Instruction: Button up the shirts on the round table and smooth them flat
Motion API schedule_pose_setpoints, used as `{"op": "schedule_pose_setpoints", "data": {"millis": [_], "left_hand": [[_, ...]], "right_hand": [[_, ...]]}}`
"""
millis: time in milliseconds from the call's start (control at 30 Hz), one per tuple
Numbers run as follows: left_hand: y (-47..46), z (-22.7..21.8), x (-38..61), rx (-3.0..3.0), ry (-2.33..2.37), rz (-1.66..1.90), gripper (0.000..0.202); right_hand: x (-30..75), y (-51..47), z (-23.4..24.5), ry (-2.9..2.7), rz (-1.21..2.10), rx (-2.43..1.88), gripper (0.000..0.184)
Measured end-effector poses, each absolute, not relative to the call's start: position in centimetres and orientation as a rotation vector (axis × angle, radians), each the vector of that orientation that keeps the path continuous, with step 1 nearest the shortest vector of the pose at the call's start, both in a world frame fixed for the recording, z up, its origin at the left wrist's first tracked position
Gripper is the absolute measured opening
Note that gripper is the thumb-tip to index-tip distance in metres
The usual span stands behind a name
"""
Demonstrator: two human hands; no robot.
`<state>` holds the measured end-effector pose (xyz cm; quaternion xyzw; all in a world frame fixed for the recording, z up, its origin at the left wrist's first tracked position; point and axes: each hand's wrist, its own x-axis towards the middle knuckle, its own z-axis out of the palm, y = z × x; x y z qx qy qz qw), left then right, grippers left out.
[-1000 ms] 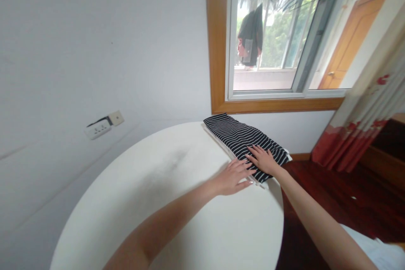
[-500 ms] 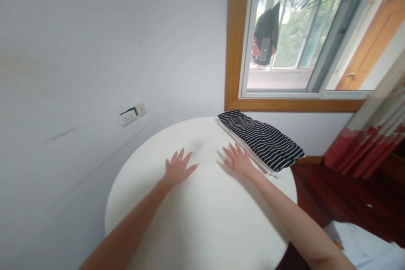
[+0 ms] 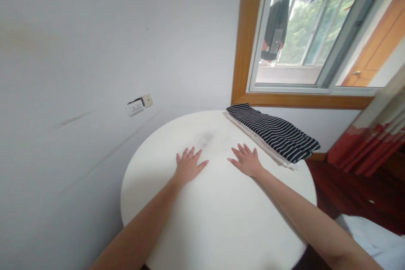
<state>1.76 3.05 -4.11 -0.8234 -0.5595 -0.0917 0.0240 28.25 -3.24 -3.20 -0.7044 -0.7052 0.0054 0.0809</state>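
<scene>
My left hand point(image 3: 188, 166) lies palm down with spread fingers on a round white table point(image 3: 218, 219), holding nothing. Also palm down on the tabletop is my right hand point(image 3: 246, 160), its fingers apart and nothing in it. Just beyond and to the right of that hand lies a folded black cloth with white stripes point(image 3: 272, 130). It rests on a folded pale cloth point(image 3: 257, 138) whose edge shows along the left side. A grey smudge point(image 3: 205, 138) marks the table past my left hand.
Behind the table is a white wall with a power socket point(image 3: 135, 107). A wood-framed window point(image 3: 303, 100) stands at the back right, beside a red and cream curtain point(image 3: 363, 147). White fabric point(image 3: 376, 236) shows at the lower right above the dark red floor point(image 3: 354, 196).
The view has shifted, so the table and cloths sit further right in the picture. My right hand has come down from slightly above the table to flat on it. My left hand stays flat.
</scene>
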Motion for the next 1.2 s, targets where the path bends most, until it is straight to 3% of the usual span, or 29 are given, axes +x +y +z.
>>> {"op": "schedule_pose_setpoints", "data": {"millis": [1200], "left_hand": [[2.84,-3.96,1.97,-2.533,-1.743,-0.265,0.071]], "right_hand": [[28.29,-3.18,-3.02,-2.126,0.075,-2.142,0.074]]}}
